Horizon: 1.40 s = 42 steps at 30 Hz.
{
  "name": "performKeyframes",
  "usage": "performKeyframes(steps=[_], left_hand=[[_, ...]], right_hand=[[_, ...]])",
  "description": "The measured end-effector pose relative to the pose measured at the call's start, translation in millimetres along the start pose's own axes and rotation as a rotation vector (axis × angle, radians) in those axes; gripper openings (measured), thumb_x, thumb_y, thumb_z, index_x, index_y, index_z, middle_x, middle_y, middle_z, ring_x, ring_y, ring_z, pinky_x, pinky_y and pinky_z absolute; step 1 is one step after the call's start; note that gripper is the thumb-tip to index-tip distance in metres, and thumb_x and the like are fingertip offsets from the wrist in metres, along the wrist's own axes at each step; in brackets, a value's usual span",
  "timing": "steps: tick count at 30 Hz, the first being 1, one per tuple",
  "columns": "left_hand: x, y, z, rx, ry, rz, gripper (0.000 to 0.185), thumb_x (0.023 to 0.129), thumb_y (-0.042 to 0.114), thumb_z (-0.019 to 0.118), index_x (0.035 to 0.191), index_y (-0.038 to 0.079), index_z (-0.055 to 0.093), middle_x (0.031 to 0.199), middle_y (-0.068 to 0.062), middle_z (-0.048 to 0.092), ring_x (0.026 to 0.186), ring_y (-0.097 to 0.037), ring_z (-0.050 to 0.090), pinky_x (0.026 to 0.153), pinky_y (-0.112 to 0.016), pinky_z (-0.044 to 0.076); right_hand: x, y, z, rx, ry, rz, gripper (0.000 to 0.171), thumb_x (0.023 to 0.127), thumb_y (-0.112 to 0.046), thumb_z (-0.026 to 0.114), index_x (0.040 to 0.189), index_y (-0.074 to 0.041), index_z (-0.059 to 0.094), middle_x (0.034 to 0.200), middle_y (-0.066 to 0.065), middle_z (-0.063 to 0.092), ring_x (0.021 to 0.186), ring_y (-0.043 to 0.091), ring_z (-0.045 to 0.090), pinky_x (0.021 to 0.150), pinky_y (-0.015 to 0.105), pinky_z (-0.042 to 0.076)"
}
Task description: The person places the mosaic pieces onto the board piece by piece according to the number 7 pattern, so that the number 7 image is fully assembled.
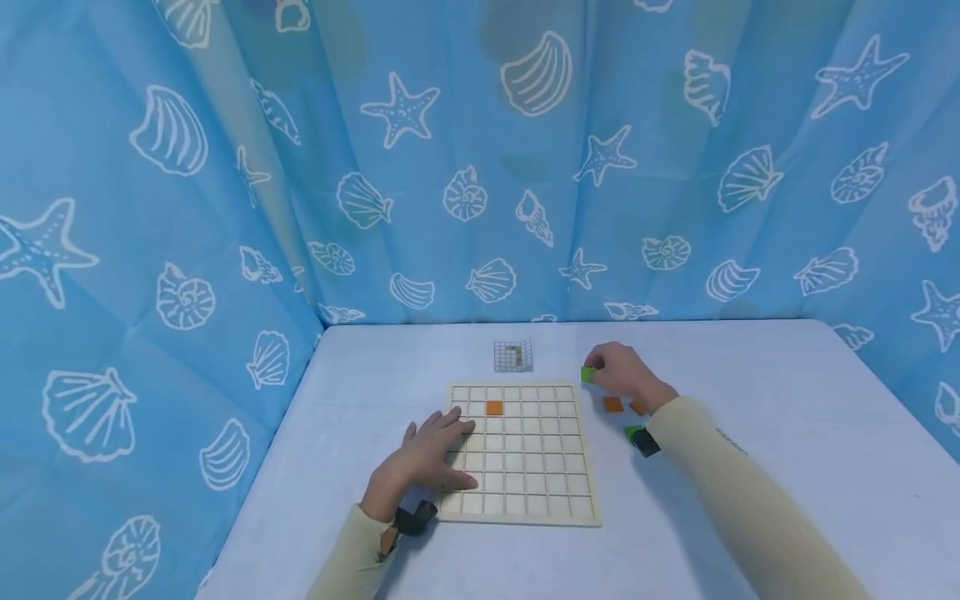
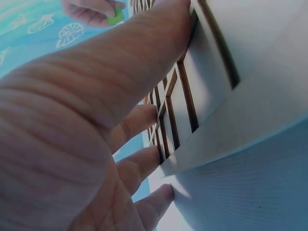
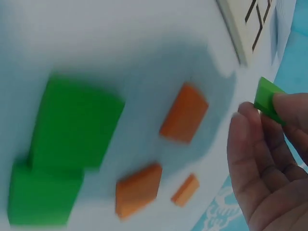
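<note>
Green tile (image 1: 588, 375): pinching it between thumb and fingers of right hand (image 1: 621, 369), holding it near far right corner of gridded board (image 1: 513, 461). Resting left hand (image 1: 431, 450) over board's left edge, fingers spread, gripping nothing. Risking a dropped tile through such a small fingertip pinch; a skewed board through sideways left-hand pressure; nudged spares through low passes of wrist camera (image 1: 645, 443). Counting two loose green tiles (image 3: 77, 125), three orange ones (image 3: 184, 114) in right wrist view; losing some in head view, but catching placed orange tile (image 1: 494, 407) and grid card (image 1: 513, 356) there.
</note>
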<state>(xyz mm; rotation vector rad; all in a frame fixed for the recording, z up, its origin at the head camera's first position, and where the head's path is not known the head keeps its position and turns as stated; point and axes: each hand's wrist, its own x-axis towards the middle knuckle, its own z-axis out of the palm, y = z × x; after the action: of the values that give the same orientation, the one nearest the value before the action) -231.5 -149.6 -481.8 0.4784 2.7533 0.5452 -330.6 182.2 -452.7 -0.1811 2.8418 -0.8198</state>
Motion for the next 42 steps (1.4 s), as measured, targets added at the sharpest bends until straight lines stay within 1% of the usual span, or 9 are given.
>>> performKeyframes(steps=[4,7,10,14,17,22,25,30,42], left_hand=[[-0.7,0.1,-2.5,0.002,-0.002,-0.006,0.089,0.073,0.047,0.085,0.148,0.019,0.046,0.163,-0.009,0.029,0.151,-0.037,0.021,0.117,-0.069,0.013],[-1.7,0.2,-3.0,-0.003,-0.005,-0.001,0.088,0.073,0.047,0.085,0.148,0.018,0.047,0.162,-0.009,0.029,0.151,-0.038,0.021,0.117,-0.069,0.014],[-1.4,0.2,-2.2,-0.009,-0.001,0.011,0.088,0.073,0.046,0.086,0.147,0.017,0.048,0.162,-0.01,0.03,0.15,-0.039,0.022,0.117,-0.07,0.014],[-0.9,0.5,-1.2,-0.01,-0.002,0.001,0.088,0.073,0.047,0.085,0.147,0.018,0.047,0.162,-0.009,0.03,0.151,-0.038,0.022,0.117,-0.069,0.014],[-0.5,0.7,-0.5,-0.009,-0.003,-0.005,0.088,0.073,0.047,0.085,0.147,0.019,0.047,0.162,-0.009,0.029,0.151,-0.037,0.021,0.117,-0.069,0.013],[0.1,1.2,0.0,-0.013,-0.007,0.003,0.088,0.074,0.048,0.084,0.147,0.019,0.047,0.163,-0.009,0.029,0.151,-0.038,0.021,0.117,-0.07,0.013],[0.2,1.4,-0.2,-0.014,-0.011,0.001,0.088,0.074,0.049,0.084,0.148,0.019,0.047,0.163,-0.009,0.029,0.151,-0.039,0.02,0.117,-0.07,0.013],[-0.6,1.6,-0.5,-0.011,-0.006,-0.001,0.088,0.073,0.048,0.085,0.147,0.019,0.047,0.163,-0.009,0.029,0.151,-0.038,0.021,0.117,-0.07,0.013],[-0.2,2.9,-0.8,-0.005,-0.005,-0.005,0.087,0.073,0.048,0.085,0.147,0.019,0.048,0.162,-0.009,0.03,0.15,-0.039,0.022,0.117,-0.07,0.014]], right_hand=[[6.7,-8.5,13.8,0.091,0.099,-0.021,0.024,0.094,-0.014,0.062,0.112,0.0,0.067,0.107,0.016,0.066,0.097,0.028,0.059,0.086,0.042,0.053],[7.8,-15.9,27.1,0.201,0.167,-0.036,0.022,0.093,-0.016,0.065,0.11,-0.001,0.067,0.104,0.016,0.067,0.097,0.028,0.061,0.084,0.042,0.052],[6.3,-25.0,40.1,0.287,0.176,-0.054,0.018,0.092,-0.015,0.067,0.105,-0.002,0.068,0.099,0.014,0.067,0.093,0.026,0.062,0.079,0.038,0.053],[3.3,-40.7,55.4,0.346,0.115,-0.1,0.016,0.091,-0.015,0.069,0.102,-0.004,0.069,0.094,0.01,0.067,0.084,0.02,0.061,0.071,0.033,0.053],[0.4,-51.2,64.6,0.349,0.063,-0.132,0.013,0.09,-0.013,0.07,0.1,-0.004,0.07,0.09,0.008,0.067,0.079,0.018,0.06,0.069,0.031,0.052],[-3.5,-61.4,77.3,0.287,0.014,-0.146,0.006,0.089,-0.01,0.071,0.093,-0.008,0.071,0.086,0.003,0.067,0.075,0.015,0.058,0.068,0.03,0.05],[-5.0,-64.7,81.7,0.214,0.006,-0.165,0.004,0.089,-0.012,0.071,0.093,-0.01,0.072,0.087,0.002,0.068,0.077,0.014,0.06,0.069,0.031,0.052],[-7.3,-67.1,85.3,0.108,-0.009,-0.179,0.007,0.089,-0.016,0.072,0.095,-0.012,0.074,0.089,-0.001,0.069,0.082,0.012,0.062,0.077,0.033,0.054],[-8.7,-65.4,85.4,0.158,-0.027,-0.144,0.011,0.089,-0.016,0.073,0.099,-0.011,0.072,0.088,-0.001,0.064,0.08,0.012,0.056,0.075,0.032,0.05]])
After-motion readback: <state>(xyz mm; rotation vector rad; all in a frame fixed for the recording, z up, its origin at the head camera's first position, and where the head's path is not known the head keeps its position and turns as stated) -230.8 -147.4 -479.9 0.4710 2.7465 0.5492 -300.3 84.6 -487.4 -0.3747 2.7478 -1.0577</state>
